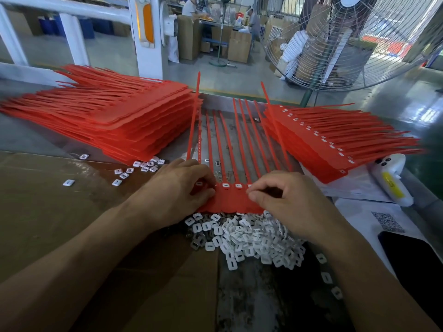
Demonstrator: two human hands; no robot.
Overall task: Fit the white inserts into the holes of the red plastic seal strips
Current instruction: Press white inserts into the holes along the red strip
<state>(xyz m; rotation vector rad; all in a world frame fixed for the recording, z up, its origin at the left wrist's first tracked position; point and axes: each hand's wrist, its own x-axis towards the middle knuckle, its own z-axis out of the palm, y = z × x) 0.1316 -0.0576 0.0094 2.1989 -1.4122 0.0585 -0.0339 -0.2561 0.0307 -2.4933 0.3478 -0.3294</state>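
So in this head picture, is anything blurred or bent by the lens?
Head view: wide-angle bending curves the white railing and stretches the forearms at the bottom edge; the right stack of red strips smears at its tips; the pile of white inserts stays fairly sharp.

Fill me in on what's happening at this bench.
A person is fitting white inserts into a sheet of red seal strips lying flat in front of them. The left hand presses on its left end and the right hand works at its right end; several holes between them already show white. A loose pile of inserts sits just below. A stack without visible inserts lies to the left, a stack showing white inserts to the right.
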